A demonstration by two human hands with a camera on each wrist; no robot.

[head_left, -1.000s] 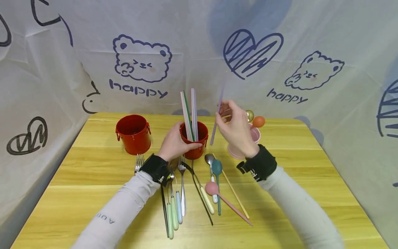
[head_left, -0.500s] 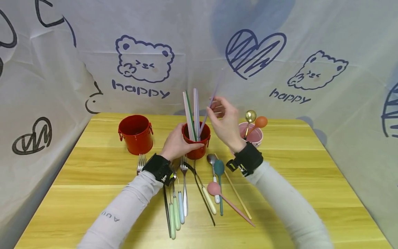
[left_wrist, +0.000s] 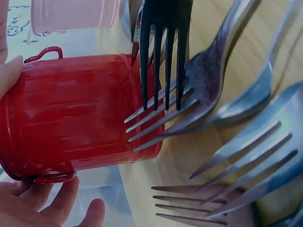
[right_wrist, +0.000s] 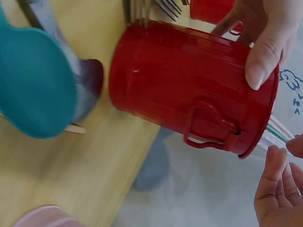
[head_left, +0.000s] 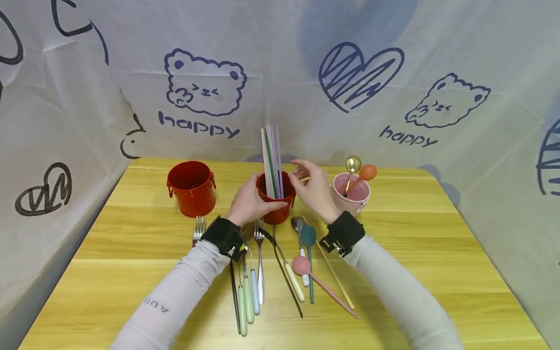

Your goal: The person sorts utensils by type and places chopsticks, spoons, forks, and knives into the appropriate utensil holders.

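standing at the centre of the head view, a red bucket point(head_left: 277, 214) is gripped at its rim by the left hand point(head_left: 249, 200), with the thumb laid across the near side. pale, green and lilac straws point(head_left: 271, 167) are held nearly upright inside it, their upper ends raised well above the rim. just right of the rim, the right hand point(head_left: 316, 187) is held with fingers loosely bent and slightly parted, nothing being seen within them.

at centre left, a second red bucket point(head_left: 195, 197) is set on the desk point(head_left: 420, 272); at centre right, a golden spoon point(head_left: 353, 164) and an orange spoon point(head_left: 368, 172) are contained in a pink bucket point(head_left: 359, 194). toward the bottom centre, forks point(head_left: 259, 236), a teal spoon point(head_left: 308, 236), a pink spoon point(head_left: 301, 266) and a wooden stick point(head_left: 334, 275) are spread out.
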